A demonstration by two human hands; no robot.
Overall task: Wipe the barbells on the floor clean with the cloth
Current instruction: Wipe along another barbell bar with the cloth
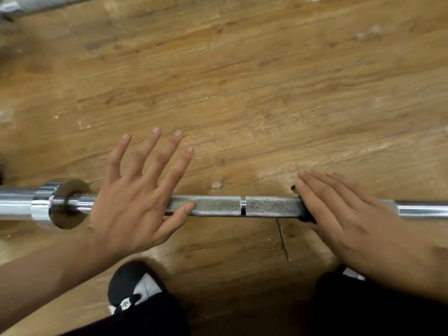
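A chrome barbell lies across the wooden floor, its knurled shaft in the middle and its collar and sleeve at the left. My left hand lies on the shaft beside the collar, fingers spread and straight, thumb along the knurling. My right hand presses flat on the shaft further right, fingers straight and together. Only a small dark and green edge of the cloth shows from under the fingertips; the remainder is hidden by the hand.
A second chrome barbell lies at the top left corner. My black and white shoe and dark trouser legs sit at the bottom, close behind the bar. Wooden floor stretches beyond the bar.
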